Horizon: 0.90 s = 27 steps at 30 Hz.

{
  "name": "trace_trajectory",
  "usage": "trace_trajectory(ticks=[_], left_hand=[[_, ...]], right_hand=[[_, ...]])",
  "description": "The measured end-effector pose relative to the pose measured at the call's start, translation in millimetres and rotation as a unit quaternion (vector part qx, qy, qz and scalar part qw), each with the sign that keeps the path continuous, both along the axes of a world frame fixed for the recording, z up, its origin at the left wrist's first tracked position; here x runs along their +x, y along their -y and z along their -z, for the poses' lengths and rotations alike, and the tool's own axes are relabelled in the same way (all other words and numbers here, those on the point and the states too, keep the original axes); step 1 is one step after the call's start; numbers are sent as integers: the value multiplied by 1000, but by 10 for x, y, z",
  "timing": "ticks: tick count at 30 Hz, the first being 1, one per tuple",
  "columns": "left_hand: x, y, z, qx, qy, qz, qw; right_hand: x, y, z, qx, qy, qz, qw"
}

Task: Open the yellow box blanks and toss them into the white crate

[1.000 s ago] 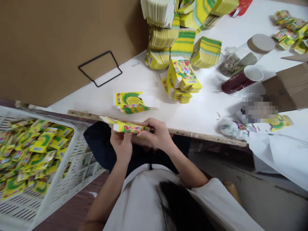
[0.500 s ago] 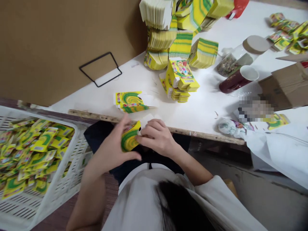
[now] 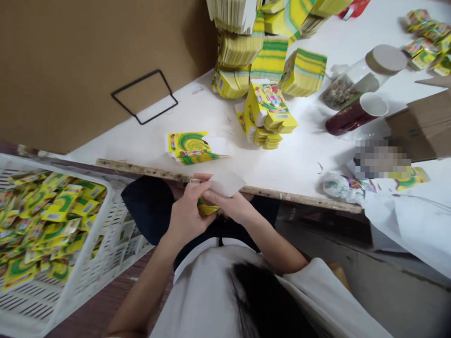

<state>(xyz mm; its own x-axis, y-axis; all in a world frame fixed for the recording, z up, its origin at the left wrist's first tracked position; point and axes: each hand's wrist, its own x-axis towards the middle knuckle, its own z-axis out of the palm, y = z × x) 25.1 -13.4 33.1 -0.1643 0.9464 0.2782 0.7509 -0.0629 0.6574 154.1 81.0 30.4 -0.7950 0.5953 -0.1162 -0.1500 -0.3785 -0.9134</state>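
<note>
Over my lap, just in front of the table edge, both hands are closed around a small yellow-and-green carton [image 3: 208,209]. My left hand [image 3: 187,211] wraps its left side, and my right hand [image 3: 233,205] grips it from the right with the thumb on top. A white flap [image 3: 228,184] sticks up above the right hand; most of the printed surface is hidden by fingers. On the table just beyond lies another carton [image 3: 190,148], partly unfolded, its white inside showing on the right. A small pile of flattened cartons [image 3: 271,110] sits farther back.
Tall stacks of flat cartons [image 3: 269,58] stand behind. At left, a white plastic basket [image 3: 75,277] holds many cartons. A black wire frame [image 3: 136,116] rests near a large brown cardboard sheet [image 3: 88,61]. A maroon cup [image 3: 347,119] and a lidded jar [image 3: 375,77] are at right.
My left hand has moved right and closed around the carton, whose printed face was in plain sight before. The white flap now stands up over my right hand. The view has shifted slightly.
</note>
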Motion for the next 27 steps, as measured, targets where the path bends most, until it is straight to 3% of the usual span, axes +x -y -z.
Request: trace_trajectory(ticks=[2, 4, 6, 9, 13, 18, 23, 27], left_hand=[[-9, 9, 27, 7, 13, -11, 1000], [-14, 12, 70, -28, 37, -19, 999], [-14, 6, 127, -60, 62, -23, 996], [-20, -8, 194, -28, 74, -33, 996], [-85, 42, 123, -37, 25, -59, 997], [-204, 153, -81, -62, 10, -43, 997], [-250, 131, -221, -69, 26, -3, 997], [-206, 74, -222, -30, -21, -16, 999]], right_hand=[[1, -13, 23, 46, 8, 32, 998], [22, 2, 23, 139, 12, 53, 989], [54, 40, 5, 253, 22, 37, 967], [104, 82, -17, 354, 46, 23, 934], [173, 11, 16, 383, 67, 87, 917], [278, -157, 60, 437, 63, -12, 897], [368, -280, -52, 436, 46, -81, 895], [299, -213, -84, 412, 43, -5, 910]])
